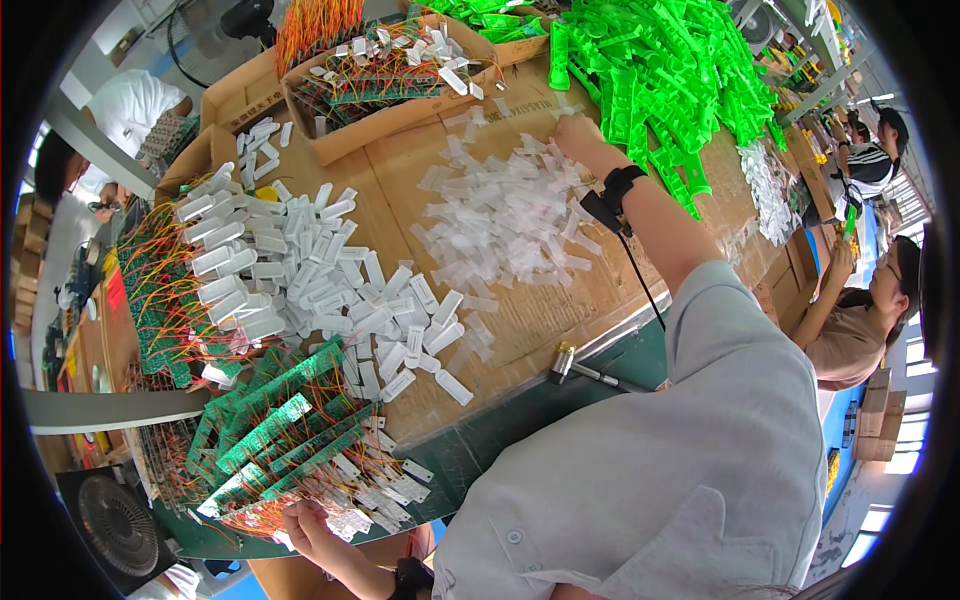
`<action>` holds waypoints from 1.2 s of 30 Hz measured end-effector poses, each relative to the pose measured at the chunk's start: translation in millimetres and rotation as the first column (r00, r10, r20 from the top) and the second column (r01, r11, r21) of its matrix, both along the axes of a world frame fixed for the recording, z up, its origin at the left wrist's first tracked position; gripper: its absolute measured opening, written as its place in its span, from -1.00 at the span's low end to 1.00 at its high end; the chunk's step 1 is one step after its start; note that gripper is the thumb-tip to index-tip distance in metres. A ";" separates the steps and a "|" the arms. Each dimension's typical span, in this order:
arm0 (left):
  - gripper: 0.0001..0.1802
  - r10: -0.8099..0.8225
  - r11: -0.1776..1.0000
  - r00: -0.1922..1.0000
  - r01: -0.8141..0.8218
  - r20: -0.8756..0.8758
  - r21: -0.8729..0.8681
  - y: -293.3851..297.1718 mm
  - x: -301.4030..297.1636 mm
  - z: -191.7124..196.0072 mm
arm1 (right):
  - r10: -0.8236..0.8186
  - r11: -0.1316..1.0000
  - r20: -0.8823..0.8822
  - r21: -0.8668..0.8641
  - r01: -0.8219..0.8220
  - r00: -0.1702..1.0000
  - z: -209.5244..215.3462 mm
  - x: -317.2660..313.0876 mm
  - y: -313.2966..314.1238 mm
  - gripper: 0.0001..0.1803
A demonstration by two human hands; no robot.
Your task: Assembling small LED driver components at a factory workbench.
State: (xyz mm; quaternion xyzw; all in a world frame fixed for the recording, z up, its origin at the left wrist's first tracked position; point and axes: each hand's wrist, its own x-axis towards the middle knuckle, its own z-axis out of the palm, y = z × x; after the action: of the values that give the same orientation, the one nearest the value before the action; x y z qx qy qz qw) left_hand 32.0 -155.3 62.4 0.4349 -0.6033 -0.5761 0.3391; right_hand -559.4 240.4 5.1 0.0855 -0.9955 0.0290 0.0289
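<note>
My right hand (582,140) reaches to the far side of the worktable, between a heap of small translucent plastic strips (505,215) and a tall pile of bright green plastic housings (640,75). Its fingers are curled together; what they hold, if anything, is too small to make out. Down at the near left, my left hand (308,528) is closed beside a stack of green circuit boards (265,435) with red and orange wires and small white parts. Whatever sits in those fingers is hidden. Many white oblong plastic pieces (385,325) lie loose beyond the boards.
Cardboard boxes, one open box (340,145) holding wired boards, stand at the far left. A small hammer-like metal tool (564,362) lies at the table's near edge. A cable hangs from my right wristband (620,188). A black fan (112,525) stands lower left. Other people sit nearby.
</note>
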 end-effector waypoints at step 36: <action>-0.78 -0.002 1.000 0.999 0.001 -0.037 -0.021 -4.4 3.3 0.5 | 0.138 0.987 -0.344 0.120 -0.103 0.929 -31.0 -91.0 43.5 -0.78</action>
State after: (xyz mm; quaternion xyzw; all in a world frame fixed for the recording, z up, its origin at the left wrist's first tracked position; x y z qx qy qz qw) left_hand 35.3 -159.7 62.8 0.4200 -0.6034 -0.5779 0.3544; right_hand -650.4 283.9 -25.9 0.1516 -0.9674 -0.0347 0.1997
